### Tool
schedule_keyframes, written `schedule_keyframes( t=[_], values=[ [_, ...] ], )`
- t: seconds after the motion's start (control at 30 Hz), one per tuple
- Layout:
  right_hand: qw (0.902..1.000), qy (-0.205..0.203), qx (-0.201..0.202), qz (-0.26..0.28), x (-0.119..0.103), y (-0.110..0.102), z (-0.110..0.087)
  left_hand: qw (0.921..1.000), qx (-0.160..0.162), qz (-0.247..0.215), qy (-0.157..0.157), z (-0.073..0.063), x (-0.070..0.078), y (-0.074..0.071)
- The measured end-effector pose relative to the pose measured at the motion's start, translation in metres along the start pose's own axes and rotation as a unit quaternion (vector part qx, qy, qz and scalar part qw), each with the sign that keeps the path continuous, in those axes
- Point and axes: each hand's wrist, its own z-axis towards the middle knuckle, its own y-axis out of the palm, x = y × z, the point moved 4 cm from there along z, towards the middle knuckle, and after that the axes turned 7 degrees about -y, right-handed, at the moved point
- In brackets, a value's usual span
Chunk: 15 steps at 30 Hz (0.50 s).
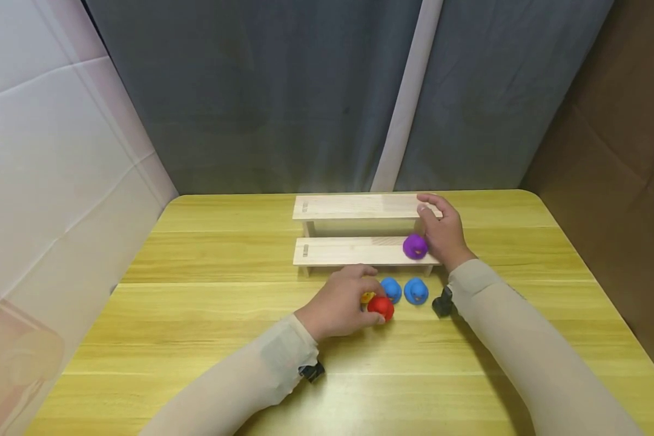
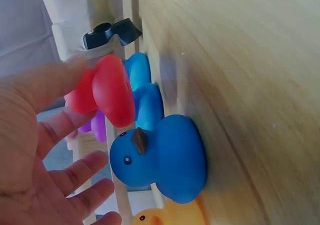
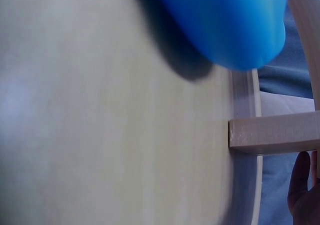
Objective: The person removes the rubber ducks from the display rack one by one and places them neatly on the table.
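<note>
My left hand (image 1: 339, 304) pinches a red rubber duck (image 2: 114, 91) between thumb and index finger, its other fingers spread. Below that duck a blue rubber duck (image 2: 180, 157) sits on the table, and a yellow duck (image 2: 175, 215) shows partly at the lower edge of the left wrist view. Two more blue ducks (image 1: 416, 292) stand side by side in front of a two-tier wooden shelf (image 1: 349, 249). At its right end, my right hand (image 1: 445, 233) reaches up to the upper board with fingers extended. A purple duck (image 1: 415, 247) sits on the lower board beside that hand.
The light wooden table (image 1: 207, 339) meets a grey curtain (image 1: 251, 109) behind the shelf. White sheeting (image 1: 43, 169) stands at the left and a brown panel (image 1: 621, 139) at the right. Each wrist carries a small black camera mount (image 1: 312, 370).
</note>
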Motion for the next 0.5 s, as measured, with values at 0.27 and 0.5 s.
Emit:
schedule_keyframes(
  t=[0.27,0.5],
  values=[
    [0.9999,0.001,-0.012,0.001,-0.035,0.001,-0.012,0.9994,-0.005,0.034,0.010,0.002,0.002,0.003],
    [0.9999,-0.003,-0.005,-0.011,-0.012,0.000,-0.004,0.9982,-0.012,0.059,-0.003,0.003,0.003,0.005]
  ],
)
